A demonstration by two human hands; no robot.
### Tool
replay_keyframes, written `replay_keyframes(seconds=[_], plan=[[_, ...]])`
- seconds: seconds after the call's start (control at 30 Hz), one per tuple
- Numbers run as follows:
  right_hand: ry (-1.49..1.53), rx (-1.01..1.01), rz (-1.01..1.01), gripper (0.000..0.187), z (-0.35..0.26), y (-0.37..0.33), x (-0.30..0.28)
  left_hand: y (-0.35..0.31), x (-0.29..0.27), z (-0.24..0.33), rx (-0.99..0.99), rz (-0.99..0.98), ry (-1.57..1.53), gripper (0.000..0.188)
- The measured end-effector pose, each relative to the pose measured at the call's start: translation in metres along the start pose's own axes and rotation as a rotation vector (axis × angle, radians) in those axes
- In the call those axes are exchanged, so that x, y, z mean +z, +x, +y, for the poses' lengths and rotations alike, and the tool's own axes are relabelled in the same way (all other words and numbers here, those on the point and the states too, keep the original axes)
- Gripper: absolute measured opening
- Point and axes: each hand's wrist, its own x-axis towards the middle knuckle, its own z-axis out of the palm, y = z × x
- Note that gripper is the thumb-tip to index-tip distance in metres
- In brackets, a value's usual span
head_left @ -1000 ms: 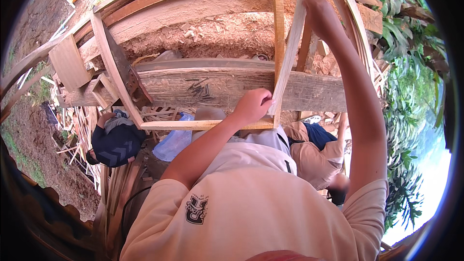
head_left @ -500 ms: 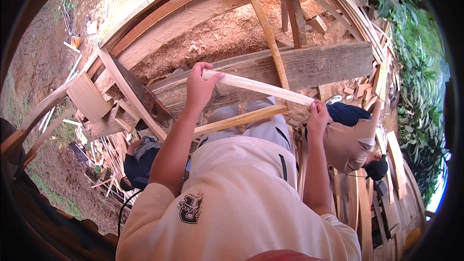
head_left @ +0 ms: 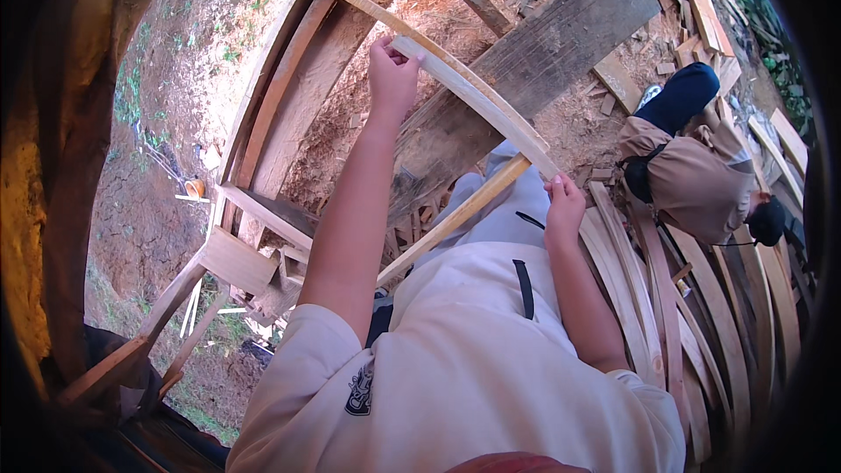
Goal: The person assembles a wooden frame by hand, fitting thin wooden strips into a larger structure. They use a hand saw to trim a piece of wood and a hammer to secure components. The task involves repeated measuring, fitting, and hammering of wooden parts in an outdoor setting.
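Note:
A pale wooden strip (head_left: 473, 101) stretches between my two hands. My left hand (head_left: 394, 77) pinches its far end between thumb and fingers. At its near end, my right hand (head_left: 565, 203) has its fingers closed on the wood. The strip lies along a yellowish wooden bar (head_left: 377, 14), with its edge beside that bar; whether they touch I cannot tell. Another narrow wooden bar (head_left: 464, 215) meets the near end at an angle and runs across in front of my waist. Below the strip is a wide weathered plank (head_left: 561, 39).
Curved beams (head_left: 267, 118) rise at the left, near a small wooden block (head_left: 238, 261). A co-worker (head_left: 688, 171) in a tan shirt bends over at the right. Long boards (head_left: 718, 324) lie there, and sawdust and offcuts cover the ground under the plank.
My view has turned, so the plank and strip now slant more steeply. The strip has come alongside the yellowish bar, which it crossed before. Both hands still hold the strip.

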Motion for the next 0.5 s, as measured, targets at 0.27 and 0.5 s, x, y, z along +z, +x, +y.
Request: replay_keyframes(seconds=[0.27, 0.5], plan=[[-0.109, -0.123, 0.076, 0.030, -0.006, -0.008, 0.011, 0.006, 0.009, -0.002, -0.039, -0.005, -0.019, 0.061], [-0.222, -0.224, 0.080, 0.024, -0.021, -0.008, 0.018, 0.016, 0.006, -0.003, -0.036, -0.036, -0.165, 0.053]])
